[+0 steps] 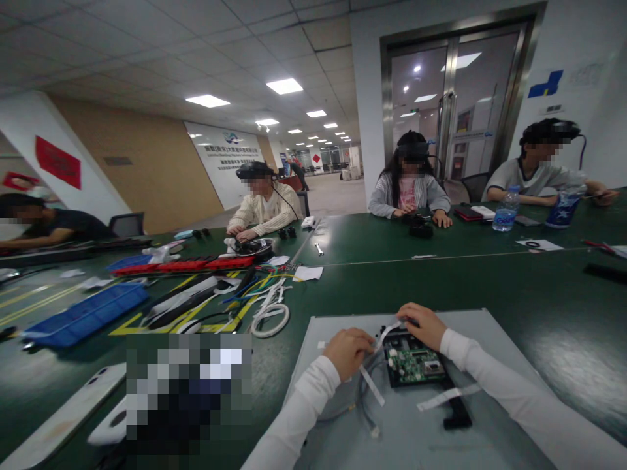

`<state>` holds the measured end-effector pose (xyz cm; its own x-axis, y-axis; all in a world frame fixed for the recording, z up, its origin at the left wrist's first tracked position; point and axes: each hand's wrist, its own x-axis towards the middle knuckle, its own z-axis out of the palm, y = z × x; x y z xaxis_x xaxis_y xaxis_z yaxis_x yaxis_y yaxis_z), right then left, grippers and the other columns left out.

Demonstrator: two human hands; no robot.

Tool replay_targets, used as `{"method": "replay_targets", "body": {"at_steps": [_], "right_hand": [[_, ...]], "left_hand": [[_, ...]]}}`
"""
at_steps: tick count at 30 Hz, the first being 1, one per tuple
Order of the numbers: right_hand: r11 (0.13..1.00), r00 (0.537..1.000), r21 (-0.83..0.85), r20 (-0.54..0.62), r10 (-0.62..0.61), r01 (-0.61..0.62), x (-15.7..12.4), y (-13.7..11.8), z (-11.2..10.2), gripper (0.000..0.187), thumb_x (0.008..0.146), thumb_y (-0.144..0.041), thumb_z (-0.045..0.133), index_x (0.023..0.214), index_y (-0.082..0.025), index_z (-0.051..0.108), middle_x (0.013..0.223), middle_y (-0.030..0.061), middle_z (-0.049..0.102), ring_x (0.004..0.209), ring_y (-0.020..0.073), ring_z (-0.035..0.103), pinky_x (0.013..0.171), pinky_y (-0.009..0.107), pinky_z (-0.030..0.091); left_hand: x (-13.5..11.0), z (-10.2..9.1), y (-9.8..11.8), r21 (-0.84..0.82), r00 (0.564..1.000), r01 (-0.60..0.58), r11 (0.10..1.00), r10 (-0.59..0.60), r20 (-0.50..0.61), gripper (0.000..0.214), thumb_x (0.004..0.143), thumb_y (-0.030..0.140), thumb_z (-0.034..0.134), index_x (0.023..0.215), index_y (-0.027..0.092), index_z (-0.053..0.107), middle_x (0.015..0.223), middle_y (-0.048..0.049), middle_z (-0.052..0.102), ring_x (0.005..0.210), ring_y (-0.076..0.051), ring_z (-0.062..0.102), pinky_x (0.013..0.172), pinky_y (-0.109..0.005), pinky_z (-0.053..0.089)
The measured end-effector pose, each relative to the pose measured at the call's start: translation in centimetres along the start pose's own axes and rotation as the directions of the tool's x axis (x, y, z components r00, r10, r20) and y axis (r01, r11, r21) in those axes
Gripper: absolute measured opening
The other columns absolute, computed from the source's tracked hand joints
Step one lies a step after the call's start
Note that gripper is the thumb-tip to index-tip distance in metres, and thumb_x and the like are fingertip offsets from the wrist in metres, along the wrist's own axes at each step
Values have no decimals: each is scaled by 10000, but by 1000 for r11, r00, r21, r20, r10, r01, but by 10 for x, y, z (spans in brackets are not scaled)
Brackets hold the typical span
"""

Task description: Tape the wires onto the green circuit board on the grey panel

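A green circuit board (pixel 414 364) in a black frame lies on a grey mat (pixel 337 437) in front of me. My left hand (pixel 349 351) is curled into a loose fist just left of the board, pinching a white flat ribbon cable (pixel 371 384) that trails down over the mat. My right hand (pixel 422 324) rests on the board's far edge, fingers bent down onto it and onto the upper end of a ribbon. Another loose white ribbon (pixel 447 396) lies beside a black bar (pixel 458 412) at the board's right. Thin grey wires loop under my left wrist.
The green table (pixel 539 294) holds a blue tray (pixel 83 316), white cable coils (pixel 270 316), red strips (pixel 189 264) and a water bottle (pixel 505 209). Several seated people wearing headsets work along the far side and at the left. Glass doors stand behind them.
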<state>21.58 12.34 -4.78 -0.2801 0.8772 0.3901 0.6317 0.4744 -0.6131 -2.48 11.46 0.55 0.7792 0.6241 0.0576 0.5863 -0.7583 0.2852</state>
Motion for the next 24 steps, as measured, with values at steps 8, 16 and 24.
{"method": "replay_targets", "body": {"at_steps": [8,16,24], "right_hand": [[1000,1000,-14,6,7,-7,0,-2,-2,273,684,-89,448,896,-194,585,932,41,549,898,155,490,822,300,368],[1000,1000,-7,5,6,-6,0,1,0,275,683,-93,447,894,-200,587,935,38,549,897,153,494,819,300,370],[1000,1000,3,2,11,-11,0,-1,-1,282,680,-88,446,898,-200,587,934,37,550,895,151,495,827,300,370]], "left_hand": [[-5,-13,-11,-161,998,8,987,1,59,267,743,169,464,984,213,570,1032,0,590,960,-121,513,874,-236,357],[-11,-16,-27,-196,998,25,980,-15,55,335,694,253,566,1027,214,551,1070,-21,568,994,-143,491,886,-264,347],[-9,-17,-21,-159,997,24,987,-13,73,409,634,289,628,1028,212,549,1046,-35,566,966,-168,496,862,-278,356]]}}
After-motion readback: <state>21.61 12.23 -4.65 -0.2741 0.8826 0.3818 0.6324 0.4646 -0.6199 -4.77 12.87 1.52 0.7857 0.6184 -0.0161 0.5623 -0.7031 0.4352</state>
